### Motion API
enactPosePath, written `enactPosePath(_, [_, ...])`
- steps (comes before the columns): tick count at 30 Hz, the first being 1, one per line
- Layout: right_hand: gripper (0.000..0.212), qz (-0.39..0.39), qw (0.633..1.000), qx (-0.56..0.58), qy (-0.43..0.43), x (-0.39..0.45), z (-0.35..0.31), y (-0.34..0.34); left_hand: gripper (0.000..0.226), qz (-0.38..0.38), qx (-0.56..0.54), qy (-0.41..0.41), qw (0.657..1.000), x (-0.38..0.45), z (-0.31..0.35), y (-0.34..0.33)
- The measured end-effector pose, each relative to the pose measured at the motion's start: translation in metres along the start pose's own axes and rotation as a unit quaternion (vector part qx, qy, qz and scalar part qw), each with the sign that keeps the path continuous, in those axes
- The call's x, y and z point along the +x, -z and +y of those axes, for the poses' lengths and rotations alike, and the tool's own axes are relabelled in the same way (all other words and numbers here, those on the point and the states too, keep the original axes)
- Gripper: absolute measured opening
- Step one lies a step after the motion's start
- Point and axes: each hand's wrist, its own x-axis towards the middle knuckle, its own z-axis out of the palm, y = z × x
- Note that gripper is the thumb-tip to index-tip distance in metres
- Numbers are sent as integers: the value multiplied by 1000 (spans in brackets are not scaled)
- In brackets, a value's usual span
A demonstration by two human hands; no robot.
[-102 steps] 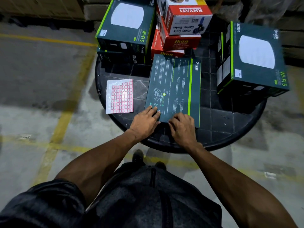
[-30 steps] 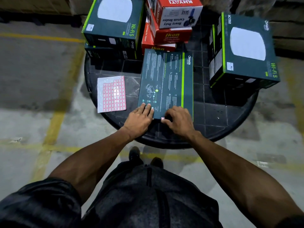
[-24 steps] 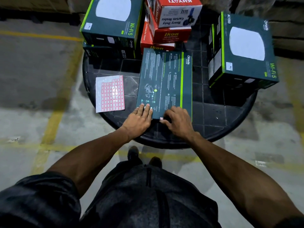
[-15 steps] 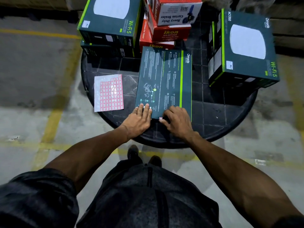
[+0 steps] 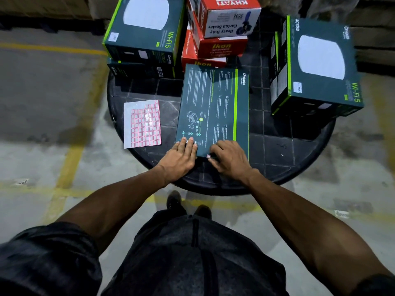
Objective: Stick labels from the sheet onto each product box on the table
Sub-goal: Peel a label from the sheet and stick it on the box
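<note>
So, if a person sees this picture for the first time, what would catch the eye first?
Probably the two hands: the left hand lies flat on the near edge of the dark green box at the middle of the round black table, and the right hand presses a small pink label there. Next, the label sheet left of it.

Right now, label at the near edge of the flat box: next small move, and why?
Probably press the label flat with the right hand fingers. It sits at the near edge of the flat teal box, by those fingers, while the left hand lies flat steadying the box.
</note>
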Motion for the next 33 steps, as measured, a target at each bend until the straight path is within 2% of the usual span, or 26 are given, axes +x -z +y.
enactPosePath(7, [30, -10, 999, 14, -36, 3, -5, 0, 48, -72, -35, 11, 997, 0, 2, 5])
enactPosePath(10, [29, -20, 999, 8, -39, 4, -7, 1, 49, -80, -58, 15, 995, 0, 3, 7])
enactPosePath(14, [35, -44, 998, -11, -42, -3, -6, 7, 51, -53, -154, 64, 985, -2, 5, 7])
enactPosePath(18, [47, -46, 998, -5, -35, -27, 7, 10, 64, -72, -200, 103, 972, -8, 9, 8])
enactPosePath(21, [43, -22, 999, -15, -42, -43, 13, 9, 80, -55, -223, 154, 961, -4, 13, 14])
enactPosePath(26, [37, -10, 998, -62, -31, -51, 14, 3, 90, -30, -190, 215, 958, 12, 20, 18])
enactPosePath(29, [46, -19, 995, -93, -17, -56, 9, 0, 90, -28, -167, 230, 958, 15, 25, 17])
enactPosePath(33, [48, -37, 992, -116, -11, -59, 9, -3, 87, -7, -141, 238, 961, 17, 28, 13])
